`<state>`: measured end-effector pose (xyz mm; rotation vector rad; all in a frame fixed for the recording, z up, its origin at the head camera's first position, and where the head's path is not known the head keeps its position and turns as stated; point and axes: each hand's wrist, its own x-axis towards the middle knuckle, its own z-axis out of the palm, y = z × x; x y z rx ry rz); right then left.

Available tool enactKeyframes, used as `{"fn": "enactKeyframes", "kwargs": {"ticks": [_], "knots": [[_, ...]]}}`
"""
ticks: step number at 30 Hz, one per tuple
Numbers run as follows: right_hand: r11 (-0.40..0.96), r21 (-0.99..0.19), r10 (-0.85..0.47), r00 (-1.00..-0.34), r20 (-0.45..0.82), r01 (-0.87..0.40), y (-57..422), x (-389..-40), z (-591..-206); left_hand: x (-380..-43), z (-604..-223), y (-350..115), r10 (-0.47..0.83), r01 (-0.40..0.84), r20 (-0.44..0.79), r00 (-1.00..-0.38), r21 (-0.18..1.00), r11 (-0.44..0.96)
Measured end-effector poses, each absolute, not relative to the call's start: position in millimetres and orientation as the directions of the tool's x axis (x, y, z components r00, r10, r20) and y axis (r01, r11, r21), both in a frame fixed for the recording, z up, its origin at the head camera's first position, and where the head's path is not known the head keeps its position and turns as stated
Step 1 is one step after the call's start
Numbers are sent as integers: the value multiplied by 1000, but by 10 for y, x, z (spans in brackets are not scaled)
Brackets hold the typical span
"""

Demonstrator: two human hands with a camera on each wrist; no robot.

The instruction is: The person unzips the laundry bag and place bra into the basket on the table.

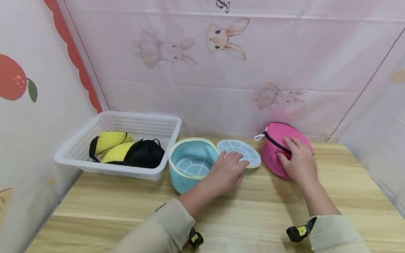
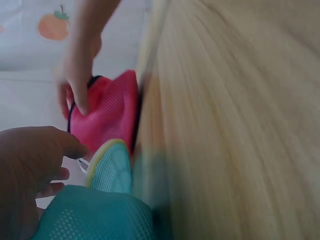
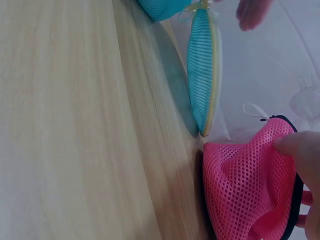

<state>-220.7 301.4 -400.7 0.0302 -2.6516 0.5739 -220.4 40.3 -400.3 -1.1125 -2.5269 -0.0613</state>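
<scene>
A pink mesh laundry bag with a black zip edge and white pull tab stands at the right. My right hand pinches its rim; in the right wrist view the thumb presses the mesh, with fingers behind the black edge. A round blue mesh laundry bag with yellow trim stands unzipped, its lid folded out to the right. Above the join of bag and lid is my left hand, fingers loosely bent and holding nothing. Part of the blue bag's right side is hidden behind that hand.
Left of the blue bag, a white plastic basket holds a yellow and black bra and a yellow piece with black edging. A pink printed sheet rises behind the wooden table, with white sheets at both sides.
</scene>
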Motion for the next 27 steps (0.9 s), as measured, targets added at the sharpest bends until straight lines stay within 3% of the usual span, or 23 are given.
{"fn": "enactKeyframes", "kwargs": {"ticks": [6, 15, 27], "knots": [[895, -439, 106, -920, 378, -77, 3067, -2145, -3984, -2327, -4131, 445, 680, 666, 350, -645, -179, 724], [878, -470, 130, -905, 406, -85, 3149, -2027, -3958, -2503, -4210, 448, 676, 639, 181, -714, -226, 736], [789, -613, 174, -941, 290, -43, 3308, -1723, -3856, -2616, -4252, 449, 659, 630, 177, -731, -198, 751]]}}
